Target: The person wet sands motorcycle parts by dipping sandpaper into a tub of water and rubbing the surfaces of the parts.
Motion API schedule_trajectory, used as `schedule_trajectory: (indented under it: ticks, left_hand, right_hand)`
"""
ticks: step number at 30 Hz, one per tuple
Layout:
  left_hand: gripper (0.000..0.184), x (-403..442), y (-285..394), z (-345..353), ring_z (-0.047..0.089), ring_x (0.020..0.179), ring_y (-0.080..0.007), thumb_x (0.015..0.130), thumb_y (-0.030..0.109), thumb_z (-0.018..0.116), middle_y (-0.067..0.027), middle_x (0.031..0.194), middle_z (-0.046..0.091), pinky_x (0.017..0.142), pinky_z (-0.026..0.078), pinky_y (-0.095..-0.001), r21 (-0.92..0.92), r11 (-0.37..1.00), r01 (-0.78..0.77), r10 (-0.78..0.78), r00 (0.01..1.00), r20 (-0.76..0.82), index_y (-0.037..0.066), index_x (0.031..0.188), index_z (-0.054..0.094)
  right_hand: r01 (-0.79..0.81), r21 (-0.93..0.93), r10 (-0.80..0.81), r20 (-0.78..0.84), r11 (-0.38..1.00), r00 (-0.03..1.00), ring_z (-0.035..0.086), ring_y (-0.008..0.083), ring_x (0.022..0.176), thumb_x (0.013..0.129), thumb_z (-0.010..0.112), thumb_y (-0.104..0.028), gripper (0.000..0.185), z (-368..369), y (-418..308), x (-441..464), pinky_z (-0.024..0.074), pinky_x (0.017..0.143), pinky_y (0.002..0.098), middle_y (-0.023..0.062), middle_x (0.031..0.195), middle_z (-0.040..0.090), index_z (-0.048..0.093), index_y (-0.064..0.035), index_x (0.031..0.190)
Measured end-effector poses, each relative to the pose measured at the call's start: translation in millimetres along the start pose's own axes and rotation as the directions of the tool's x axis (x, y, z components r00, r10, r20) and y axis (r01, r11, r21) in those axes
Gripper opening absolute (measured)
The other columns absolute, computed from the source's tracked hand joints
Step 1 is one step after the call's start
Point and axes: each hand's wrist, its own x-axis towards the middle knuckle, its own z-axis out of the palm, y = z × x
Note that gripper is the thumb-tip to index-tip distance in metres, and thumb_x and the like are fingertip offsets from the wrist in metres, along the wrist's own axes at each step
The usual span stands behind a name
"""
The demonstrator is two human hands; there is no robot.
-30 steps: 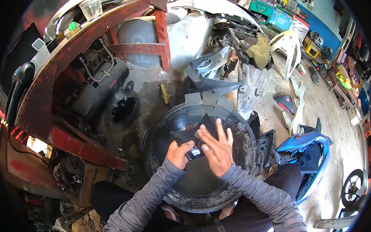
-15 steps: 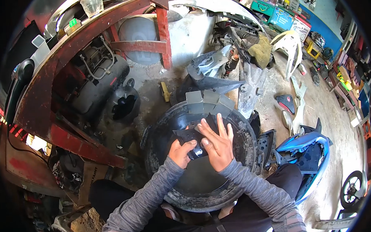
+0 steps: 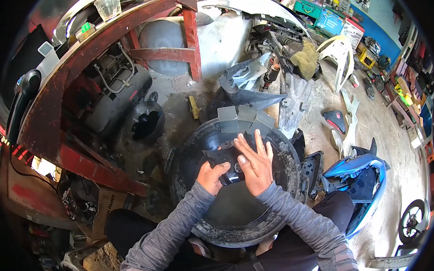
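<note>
Left hand (image 3: 211,177) has the glossy black curved plastic-looking piece (image 3: 231,157) pinched under its thumb, right hand (image 3: 257,168) open against it, fingers loosely spread, can't tell what's under the palm. It's all above a round black rubber-looking tub (image 3: 239,239).

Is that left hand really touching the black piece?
Touching. The head view shows the left hand gripping the black piece, overlapping it with no gap.

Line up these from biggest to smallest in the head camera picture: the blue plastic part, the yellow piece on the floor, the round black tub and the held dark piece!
1. Round black tub
2. Blue plastic part
3. Held dark piece, partly covered
4. Yellow piece
</note>
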Motion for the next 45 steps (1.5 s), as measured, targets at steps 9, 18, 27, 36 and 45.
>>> schedule_trajectory:
  ticks: [9, 18, 27, 36, 45]
  left_hand:
    - [0.042, 5, 2, -9, 0.066, 0.109, -0.0238, 0.094, 0.007, 0.056, -0.0122, 0.122, 0.065, 0.096, 0.055, -0.0415, -0.020, 1.000, -0.009, 0.010, 0.999, 0.043, 0.001, 0.135, 0.051]
    - [0.042, 0, 7, -5, 0.066, 0.109, -0.0236, 0.094, 0.010, 0.056, -0.0113, 0.122, 0.065, 0.097, 0.054, -0.0427, -0.015, 1.000, -0.026, 0.026, 0.999, 0.025, 0.002, 0.136, 0.050]
    - [0.041, -4, 31, 1, 0.064, 0.116, -0.0308, 0.098, 0.018, 0.057, -0.0120, 0.129, 0.062, 0.099, 0.052, -0.0580, -0.099, 0.993, 0.062, -0.066, 0.997, -0.046, 0.007, 0.136, 0.049]
    - [0.037, -4, 25, 1, 0.065, 0.114, -0.0279, 0.097, 0.018, 0.058, -0.0097, 0.125, 0.065, 0.098, 0.052, -0.0574, -0.094, 0.995, 0.036, -0.037, 0.999, -0.007, 0.008, 0.133, 0.053]
    - [0.035, -6, 23, -1, 0.066, 0.111, -0.0263, 0.096, 0.014, 0.058, -0.0090, 0.120, 0.066, 0.095, 0.054, -0.0586, -0.117, 0.993, -0.001, -0.005, 0.999, -0.048, 0.008, 0.131, 0.054]
  right_hand:
    - [0.012, -0.003, -0.012, -0.032, 1.000, 0.999, 0.020, 0.0382, 0.152, 0.103, 0.050, -0.027, 0.041, 1, 1, -4, 0.0035, 0.116, 0.0640, 0.0050, 0.151, 0.051, 0.059, -0.0127, 0.140]
    - [0.078, -0.032, -0.076, 0.052, 0.996, 0.996, 0.023, 0.0396, 0.151, 0.102, 0.050, -0.025, 0.040, -4, -5, -9, 0.0066, 0.117, 0.0630, 0.0079, 0.151, 0.051, 0.060, -0.0134, 0.139]
    - [-0.153, 0.701, 0.358, -0.155, 0.697, 0.921, 0.064, 0.0192, 0.110, 0.106, 0.051, -0.028, 0.038, -22, 27, 19, 0.0497, 0.090, 0.0316, 0.0101, 0.124, 0.067, 0.062, 0.0007, 0.129]
    - [-0.021, 0.269, 0.057, -0.129, 0.963, 0.990, 0.058, 0.0303, 0.122, 0.100, 0.058, -0.020, 0.035, -12, 16, 5, 0.0448, 0.102, 0.0413, 0.0127, 0.124, 0.068, 0.062, -0.0071, 0.133]
    - [0.026, -0.113, -0.028, -0.016, 0.993, 0.999, 0.027, 0.0387, 0.149, 0.096, 0.059, -0.016, 0.047, 9, -1, -20, 0.0118, 0.117, 0.0628, 0.0077, 0.149, 0.053, 0.054, -0.0142, 0.143]
